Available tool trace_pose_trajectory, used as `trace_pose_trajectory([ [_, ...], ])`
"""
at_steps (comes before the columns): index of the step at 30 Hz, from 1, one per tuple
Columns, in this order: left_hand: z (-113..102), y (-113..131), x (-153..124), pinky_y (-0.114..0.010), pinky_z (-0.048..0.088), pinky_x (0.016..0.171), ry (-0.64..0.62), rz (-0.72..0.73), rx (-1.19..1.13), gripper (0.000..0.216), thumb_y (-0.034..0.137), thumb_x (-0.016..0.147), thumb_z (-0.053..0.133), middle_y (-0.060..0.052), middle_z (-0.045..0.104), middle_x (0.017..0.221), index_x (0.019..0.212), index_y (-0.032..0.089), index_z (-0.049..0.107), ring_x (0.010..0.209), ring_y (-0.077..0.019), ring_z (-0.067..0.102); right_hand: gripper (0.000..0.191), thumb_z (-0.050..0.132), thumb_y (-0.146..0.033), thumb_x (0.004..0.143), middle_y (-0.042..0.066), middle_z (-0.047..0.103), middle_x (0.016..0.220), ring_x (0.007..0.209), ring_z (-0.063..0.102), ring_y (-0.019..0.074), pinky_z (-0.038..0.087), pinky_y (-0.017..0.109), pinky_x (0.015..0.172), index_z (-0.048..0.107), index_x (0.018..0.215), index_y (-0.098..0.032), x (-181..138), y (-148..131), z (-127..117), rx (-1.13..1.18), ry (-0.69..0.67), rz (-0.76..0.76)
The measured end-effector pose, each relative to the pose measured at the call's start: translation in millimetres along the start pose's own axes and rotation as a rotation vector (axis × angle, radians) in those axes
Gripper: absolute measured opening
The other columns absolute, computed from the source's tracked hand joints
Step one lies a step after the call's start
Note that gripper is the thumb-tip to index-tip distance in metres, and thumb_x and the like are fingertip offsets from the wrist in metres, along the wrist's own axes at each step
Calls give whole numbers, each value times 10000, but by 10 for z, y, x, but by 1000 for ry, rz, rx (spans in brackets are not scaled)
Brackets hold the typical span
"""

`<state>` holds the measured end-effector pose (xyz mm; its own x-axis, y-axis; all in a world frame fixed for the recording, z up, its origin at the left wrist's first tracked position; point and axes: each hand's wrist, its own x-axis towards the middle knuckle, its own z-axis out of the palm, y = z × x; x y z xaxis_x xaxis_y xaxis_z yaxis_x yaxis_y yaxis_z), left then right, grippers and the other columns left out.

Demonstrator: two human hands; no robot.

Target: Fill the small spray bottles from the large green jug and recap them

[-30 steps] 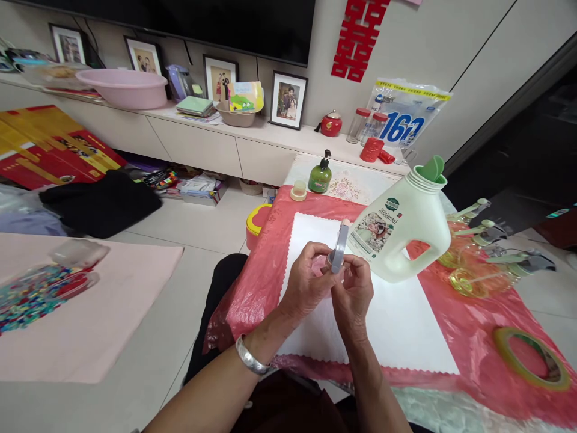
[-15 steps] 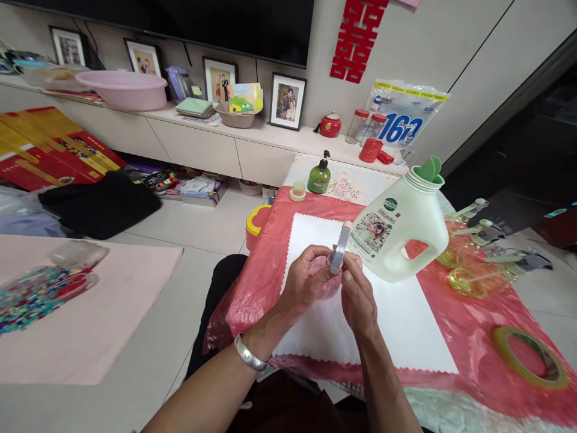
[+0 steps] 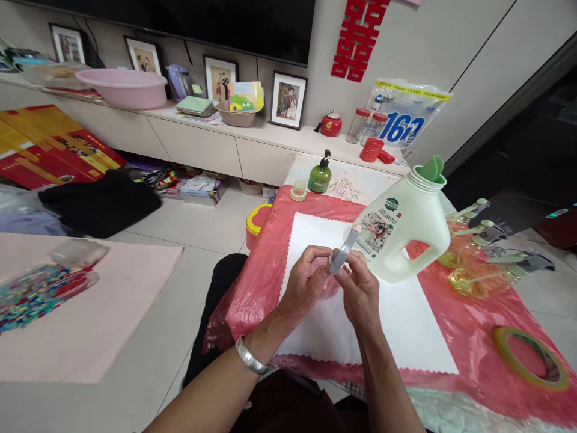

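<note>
Between my two hands is a clear spray bottle (image 3: 330, 290) with a grey trigger head (image 3: 345, 251) that leans to the upper right. My left hand (image 3: 304, 282) is wrapped round the bottle near its neck, thumb on the near side. The fingers of my right hand (image 3: 363, 288) are closed on the base of the trigger head, at the collar. Fingers hide part of the collar. Below the hands lies a white scallop-edged sheet (image 3: 396, 337). Just beyond my right hand stands a large pale green jug (image 3: 406, 222) with a green funnel (image 3: 431, 168) in its mouth.
Several spray bottles with yellow liquid (image 3: 469, 282) stand at the right, behind a tape roll (image 3: 500, 355). A green pump bottle (image 3: 320, 178) and a pale cap (image 3: 298, 191) are at the back of the red-covered table (image 3: 252, 288). Left is a pink-covered surface (image 3: 121, 313) with colourful beads.
The grey trigger head has turned and tips further to the right. My right hand's fingers have shifted round the collar, while my left hand stays on the bottle.
</note>
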<state>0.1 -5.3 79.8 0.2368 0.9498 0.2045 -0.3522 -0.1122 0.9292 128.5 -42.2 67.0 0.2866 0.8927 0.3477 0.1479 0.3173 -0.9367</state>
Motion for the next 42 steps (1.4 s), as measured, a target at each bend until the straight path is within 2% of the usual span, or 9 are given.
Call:
trace_pose_trajectory([
  [3, -6, -14, 3, -366, 526, 989, -18, -7, 5, 297, 466, 910, 697, -76, 736, 1101, 1039, 199, 682, 1073, -229, 691, 353, 777, -496, 898, 69, 576, 1095, 1083, 555, 217, 504, 357, 948, 715, 1092, -208, -26, -3, 87, -14, 86, -19],
  [8, -33, 26, -4, -349, 520, 981, -13, -126, -117, 338, 439, 901, 719, -69, 712, 1172, 1143, 210, 665, 1090, -219, 677, 371, 768, -502, 902, 63, 573, 1076, 1035, 559, 200, 497, 345, 926, 702, 1098, -194, -92, -1, 221, -72, 205, -41],
  [13, -3, 147, 1, -337, 540, 867, -73, -140, -176, 364, 380, 795, 810, -48, 725, 987, 1057, 189, 646, 954, -217, 687, 378, 754, -505, 901, 59, 564, 1076, 1047, 575, 202, 504, 350, 935, 683, 1103, -193, -133, -12, 314, -129, 289, -63],
  [18, 82, 182, 37, -328, 545, 769, -11, -125, -151, 374, 273, 683, 850, 10, 687, 812, 938, 213, 584, 778, -184, 675, 322, 699, -459, 900, 53, 560, 1039, 985, 579, 185, 509, 315, 860, 652, 1057, -182, -124, -10, 373, -154, 343, -82],
  [21, 99, 147, 53, -326, 544, 758, 34, -100, -137, 336, 287, 696, 833, 23, 668, 798, 910, 213, 584, 739, -170, 666, 310, 728, -414, 872, 46, 563, 1042, 971, 578, 183, 500, 320, 876, 639, 1059, -184, -120, 5, 358, -141, 312, -72],
  [26, 77, 35, 51, -337, 536, 847, 83, -55, -38, 345, 353, 679, 862, -11, 686, 895, 893, 199, 640, 856, -188, 671, 364, 727, -413, 897, 50, 554, 1124, 1076, 560, 199, 470, 338, 969, 658, 1196, -217, -143, 36, 215, -56, 153, -47],
  [32, 25, -103, 41, -351, 510, 961, 50, 9, 36, 306, 382, 765, 849, -44, 678, 1015, 967, 204, 705, 1006, -212, 661, 454, 506, -546, 1056, 89, 501, 1263, 1163, 530, 215, 493, 336, 958, 667, 1341, -233, -125, 72, 76, 36, 24, 19],
  [36, -7, -146, 46, -370, 511, 986, 58, 34, 54, 318, 450, 786, 836, -67, 643, 1064, 958, 203, 734, 1044, -234, 649, 399, 553, -525, 1068, 84, 503, 1253, 1194, 520, 202, 481, 302, 977, 704, 1300, -238, -94, 43, 83, 15, 10, 43],
  [42, -4, -155, 36, -386, 522, 989, 45, 90, -16, 349, 492, 826, 803, -73, 647, 1078, 978, 197, 695, 1062, -239, 652, 326, 637, -499, 1026, 68, 568, 1247, 1200, 535, 208, 464, 310, 995, 747, 1203, -248, -62, -2, 98, 13, 16, -5],
])
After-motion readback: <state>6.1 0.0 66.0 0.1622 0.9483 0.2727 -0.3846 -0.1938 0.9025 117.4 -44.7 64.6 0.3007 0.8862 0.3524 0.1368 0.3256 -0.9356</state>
